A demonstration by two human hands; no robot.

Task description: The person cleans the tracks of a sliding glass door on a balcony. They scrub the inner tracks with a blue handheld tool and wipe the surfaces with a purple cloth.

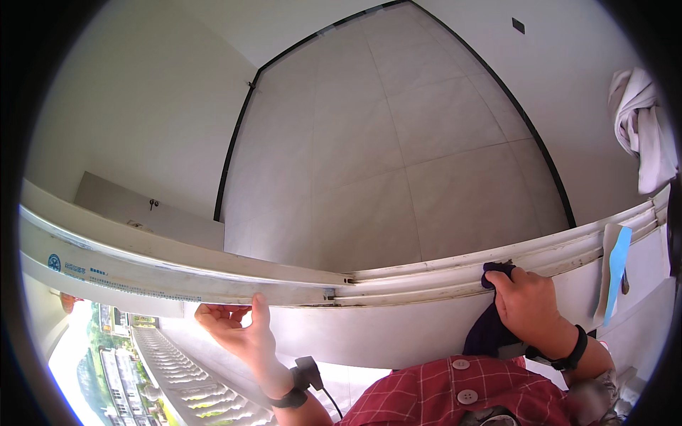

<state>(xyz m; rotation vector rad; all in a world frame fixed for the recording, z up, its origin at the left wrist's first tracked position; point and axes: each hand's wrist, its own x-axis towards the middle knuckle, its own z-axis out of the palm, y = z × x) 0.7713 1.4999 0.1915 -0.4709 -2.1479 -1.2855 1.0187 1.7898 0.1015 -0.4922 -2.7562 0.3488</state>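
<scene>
My right hand (pixel 527 301) is closed around a dark navy cloth (pixel 487 325). The upper part of the cloth is pressed onto the pale sliding-window track (pixel 421 282), while the rest hangs over the ledge below. Dark grime shows along the track grooves. My left hand (pixel 242 325) is at the lower edge of a window sash frame (pixel 160 271), its fingers curled against that edge and its thumb raised apart. Blue print marks the frame. A black band with a small device and a cord (pixel 309 375) sits on my left wrist; another black band (pixel 575 349) is on my right.
At the track's right end lies a light-blue flat implement (pixel 619 274) beside a pale strip. A bunched pale curtain (pixel 636 117) hangs at the right wall. Beyond the window is a grey tiled floor (pixel 373 149) with black skirting. A white balustrade (pixel 186 373) stands at lower left.
</scene>
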